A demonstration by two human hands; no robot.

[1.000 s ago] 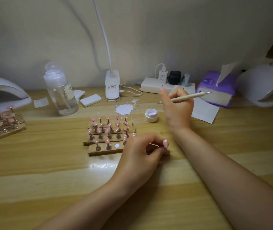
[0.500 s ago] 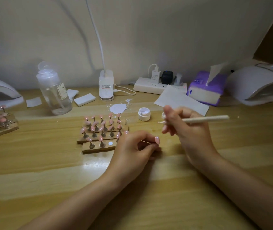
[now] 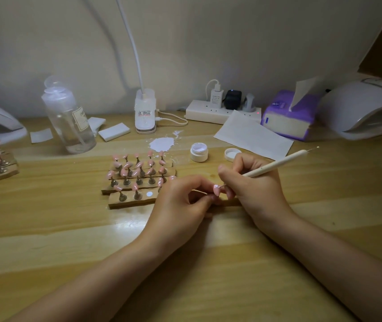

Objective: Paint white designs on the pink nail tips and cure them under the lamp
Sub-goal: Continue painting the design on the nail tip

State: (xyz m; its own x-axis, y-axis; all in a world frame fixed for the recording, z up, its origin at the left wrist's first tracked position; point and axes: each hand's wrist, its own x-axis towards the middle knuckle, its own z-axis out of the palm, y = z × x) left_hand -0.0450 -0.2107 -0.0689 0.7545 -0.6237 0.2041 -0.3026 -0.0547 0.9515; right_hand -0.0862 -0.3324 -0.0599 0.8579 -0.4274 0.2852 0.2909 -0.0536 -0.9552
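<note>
No text legible in the head view. Clear bottle (image 3: 69, 119) carries a pale label with dark print, characters too blurred to read; white lamp base (image 3: 145, 111) has a small sticker with red and dark lines, also unreadable. White charger (image 3: 216, 96) on the power strip (image 3: 220, 112) shows fine grey print, and the nail lamp (image 3: 366, 108) at right has a lit display on top, digits not resolvable.
</note>
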